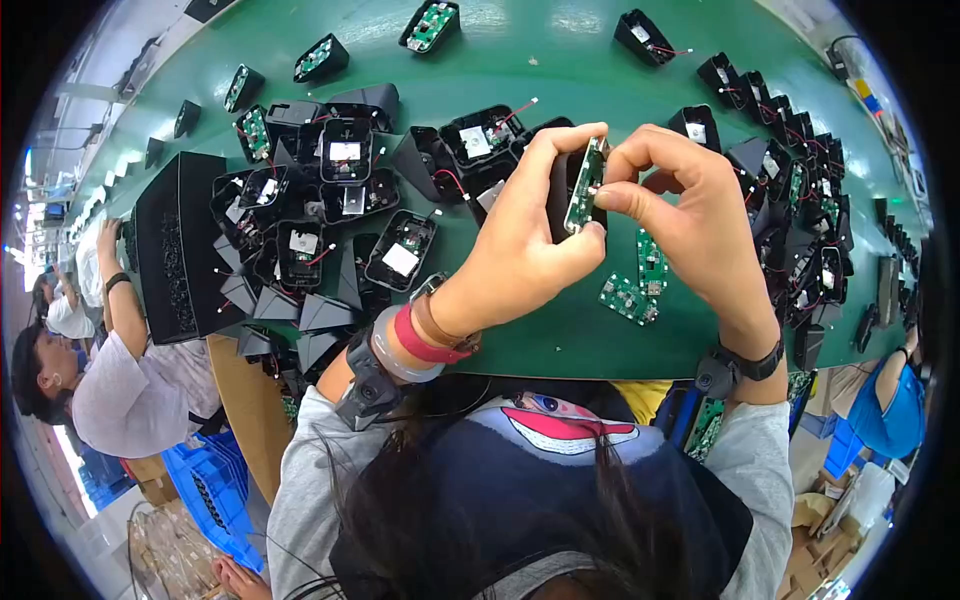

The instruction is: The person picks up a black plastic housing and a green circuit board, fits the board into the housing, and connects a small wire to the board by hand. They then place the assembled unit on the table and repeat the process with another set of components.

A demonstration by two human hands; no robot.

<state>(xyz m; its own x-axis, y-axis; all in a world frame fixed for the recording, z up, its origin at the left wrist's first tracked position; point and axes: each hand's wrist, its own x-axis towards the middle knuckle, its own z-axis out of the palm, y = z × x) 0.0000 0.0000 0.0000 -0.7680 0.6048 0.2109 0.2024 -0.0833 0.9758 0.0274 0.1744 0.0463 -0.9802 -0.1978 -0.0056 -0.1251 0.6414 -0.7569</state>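
My left hand grips a black plastic housing, its fingers over the far end and its thumb at the near end. A green circuit board stands on edge at the housing's open side, facing right. Against the board's face, the thumb and forefinger of my right hand are closed together beside a small white part; what lies between the fingertips is too small to tell. Below my hands, one loose circuit board lies on the green table, close to another board partly behind my right hand.
Black housings with wires crowd the left, beside a large black box. More housings are heaped at the right. Several with boards, such as one housing, stand along the far side. A co-worker sits at the left.
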